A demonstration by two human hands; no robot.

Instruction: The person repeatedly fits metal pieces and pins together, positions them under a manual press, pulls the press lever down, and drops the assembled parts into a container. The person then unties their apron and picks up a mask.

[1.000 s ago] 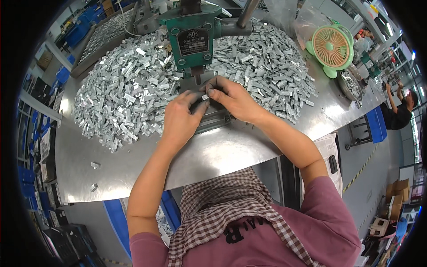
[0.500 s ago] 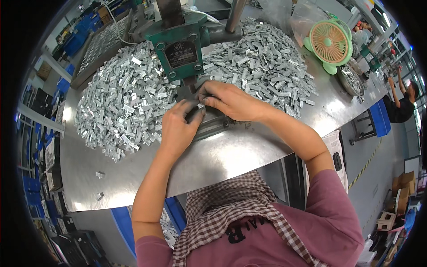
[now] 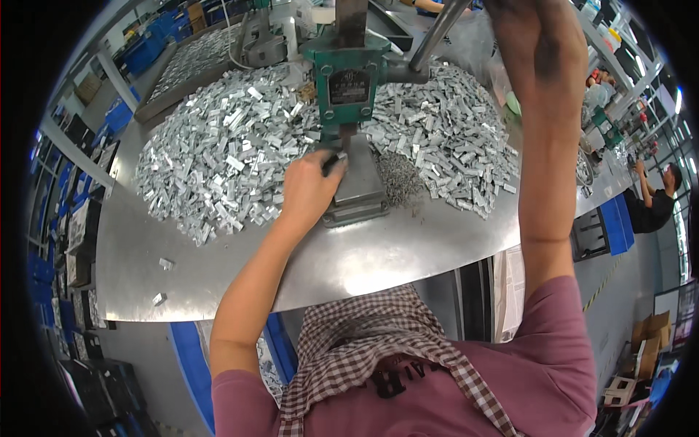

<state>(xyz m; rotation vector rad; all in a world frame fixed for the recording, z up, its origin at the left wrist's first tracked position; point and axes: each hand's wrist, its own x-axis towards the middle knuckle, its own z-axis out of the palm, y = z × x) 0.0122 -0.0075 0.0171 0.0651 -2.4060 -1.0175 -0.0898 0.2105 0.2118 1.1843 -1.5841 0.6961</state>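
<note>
My left hand [image 3: 312, 178] is at the base of a green hand press [image 3: 351, 80], thumb and fingers closed in a pinch. A small bright metal piece [image 3: 341, 156] shows at its fingertips, below the press ram and beside the flat grey bed [image 3: 362, 175]. My right hand [image 3: 542, 47] is raised high at the upper right, near the steel lever [image 3: 440, 33] of the press. Its fingers are blurred and cut off by the upper edge, so whether they grip the lever is hidden.
Heaps of small silvery metal pieces lie left [image 3: 218, 146] and right [image 3: 459, 131] of the press on the steel table [image 3: 378, 255]. Fine dark scraps [image 3: 399, 180] lie beside the bed. A person [image 3: 655, 197] works far right. A blue bin [image 3: 191, 364] stands below the table edge.
My right hand has left the press bed and risen to the upper right, now covering most of the green fan. My left hand stays at the bed. The view has shifted.
</note>
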